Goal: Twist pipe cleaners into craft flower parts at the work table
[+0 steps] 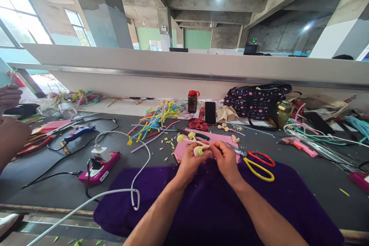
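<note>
A pale yellow flower sprig is held at the centre of the frame, above the near edge of a pink sheet. Its stem is pinched narrowly between the thumb and fingers of the left hand, and its right end is gripped at the fingertips of the right hand. Three blossoms appear to be already formed on it; whether the join at the fingertips is finished cannot be told. Two small flower pieces are seen apart from it, one on the sheet and one just beyond. The fuzzy craft stems heaped above the centre appear to be left unworked, and short yellow clippings are scattered left of the sheet.

Red-and-yellow-handled scissors are laid just beside the right hand, and green-handled pliers are partly hidden behind the sprig. To the left, a white cable is looped onto the purple cloth, where a sleeve or forearm could be caught. A pink glue gun is placed at right, well apart; a smartphone and a red-capped bottle are stood beyond. Another person's hand is seen at the left edge.
</note>
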Demonstrator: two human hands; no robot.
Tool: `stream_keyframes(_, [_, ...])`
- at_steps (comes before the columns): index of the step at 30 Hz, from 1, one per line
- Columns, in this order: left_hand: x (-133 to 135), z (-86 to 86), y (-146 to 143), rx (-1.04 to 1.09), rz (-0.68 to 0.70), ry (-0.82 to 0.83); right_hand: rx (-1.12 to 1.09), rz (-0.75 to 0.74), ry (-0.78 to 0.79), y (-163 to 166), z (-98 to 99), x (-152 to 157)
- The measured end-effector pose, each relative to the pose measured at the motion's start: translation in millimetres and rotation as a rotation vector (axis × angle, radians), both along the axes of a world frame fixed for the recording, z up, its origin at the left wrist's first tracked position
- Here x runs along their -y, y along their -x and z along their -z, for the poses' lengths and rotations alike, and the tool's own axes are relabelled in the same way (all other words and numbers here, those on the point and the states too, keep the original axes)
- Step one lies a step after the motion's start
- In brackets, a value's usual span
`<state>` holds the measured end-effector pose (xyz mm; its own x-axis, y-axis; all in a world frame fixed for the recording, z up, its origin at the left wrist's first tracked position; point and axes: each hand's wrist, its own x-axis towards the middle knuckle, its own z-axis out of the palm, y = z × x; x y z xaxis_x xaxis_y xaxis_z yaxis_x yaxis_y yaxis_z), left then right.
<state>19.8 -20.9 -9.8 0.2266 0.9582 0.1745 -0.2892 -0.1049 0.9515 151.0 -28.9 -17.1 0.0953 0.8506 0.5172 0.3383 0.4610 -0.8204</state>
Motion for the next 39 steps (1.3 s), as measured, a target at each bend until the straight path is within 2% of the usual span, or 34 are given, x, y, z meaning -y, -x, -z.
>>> stream_keyframes(4, [0, 2.2, 0, -0.008, -0.11, -0.089, -0.003, -0.043, -0.017, 8, 3.8, 4])
stream_keyframes(14, [-4, 0.0, 0, 0.032, -0.155, -0.028, 0.0, -0.067, 0.016, 9, 2.7, 4])
stream_keyframes(22, [-6, 0.4, 2, 0.082, -0.132, 0.008, 0.16, -0.01, -0.098, 7, 0.0, 4])
stream_keyframes(31, [-5, -3.9, 0, 0.115, -0.149, 0.018, 0.158, -0.025, -0.102, 8, -4.0, 7])
stream_keyframes(34, [-6, -4.7, 3, 0.073, -0.095, 0.004, 0.111, -0.1, -0.012, 3, -6.9, 5])
stream_keyframes(39, [-5, -9.0, 8, 0.011, -0.017, -0.007, -0.185, -0.384, 0.393, -4, -10.0, 0])
